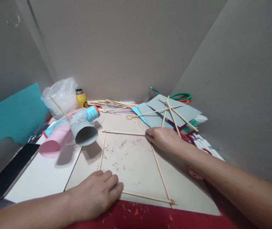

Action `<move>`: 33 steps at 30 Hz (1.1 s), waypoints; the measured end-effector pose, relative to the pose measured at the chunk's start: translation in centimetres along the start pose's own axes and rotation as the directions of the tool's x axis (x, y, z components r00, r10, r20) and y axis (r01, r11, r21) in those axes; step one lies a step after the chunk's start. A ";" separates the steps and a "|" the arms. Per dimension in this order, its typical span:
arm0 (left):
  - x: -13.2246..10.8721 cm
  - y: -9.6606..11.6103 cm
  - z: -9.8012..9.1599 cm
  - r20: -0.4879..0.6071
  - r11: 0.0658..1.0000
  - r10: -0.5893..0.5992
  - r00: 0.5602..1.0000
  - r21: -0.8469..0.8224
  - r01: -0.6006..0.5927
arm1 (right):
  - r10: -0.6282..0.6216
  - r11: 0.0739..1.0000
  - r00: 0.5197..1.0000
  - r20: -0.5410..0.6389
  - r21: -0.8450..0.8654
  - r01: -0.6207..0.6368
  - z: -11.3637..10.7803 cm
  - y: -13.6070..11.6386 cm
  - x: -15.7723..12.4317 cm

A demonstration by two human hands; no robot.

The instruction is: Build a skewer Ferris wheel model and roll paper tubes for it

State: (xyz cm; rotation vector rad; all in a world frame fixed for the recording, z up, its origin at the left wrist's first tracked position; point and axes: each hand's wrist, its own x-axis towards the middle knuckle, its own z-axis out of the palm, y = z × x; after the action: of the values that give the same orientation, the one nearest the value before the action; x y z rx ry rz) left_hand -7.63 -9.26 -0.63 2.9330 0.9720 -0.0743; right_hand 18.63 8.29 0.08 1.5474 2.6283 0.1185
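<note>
A four-sided frame of thin wooden sticks (160, 171) lies on a pale grey board (190, 194). Orange-brown bindings, probably rubber bands, wrap its far-left corner and its near-right corner (172, 202), where the stick ends cross. My left hand (97, 194) is closed over the near-left corner, hiding the joint there. At the far-right corner, my right hand (164, 138) pinches the sticks with thumb and fingers, and that joint is mostly covered too.
Paper tubes (84, 132) joined with a stick stand to the left, near a phone (11, 170). Behind are a plastic bag (60, 97), a yellow bottle (81, 99) and a stick pile (112, 103). Crossed sticks (171, 114) rest on grey card sheets (186, 109) at right.
</note>
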 end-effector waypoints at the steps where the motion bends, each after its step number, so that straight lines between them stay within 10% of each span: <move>1: 0.0 0.0 0.1 -0.012 1.000 -0.005 1.000 0.004 0.005 | -0.001 1.000 1.000 -0.005 0.006 0.001 0.0 0.0 0.0; 13: 4.1 -1.7 -2.0 -0.151 0.975 -0.211 0.966 -0.097 0.198 | -0.007 0.999 0.999 -0.039 0.036 0.008 0.9 -0.1 0.2; 24: 9.8 -8.3 1.4 -0.042 0.928 -0.370 0.928 -0.070 0.367 | 0.041 0.996 0.999 -0.032 0.077 -0.038 -0.5 0.1 -0.8; 33: 9.8 -8.4 1.4 -0.075 0.935 -0.355 0.932 -0.049 0.352 | 0.160 0.969 0.978 -0.131 0.211 -0.130 -2.4 1.6 -8.0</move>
State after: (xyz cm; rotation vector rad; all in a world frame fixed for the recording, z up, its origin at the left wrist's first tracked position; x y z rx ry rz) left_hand -4.84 3.18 -2.94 2.7106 1.4883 0.0507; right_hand 23.63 2.07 2.91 1.8653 2.7074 -0.0262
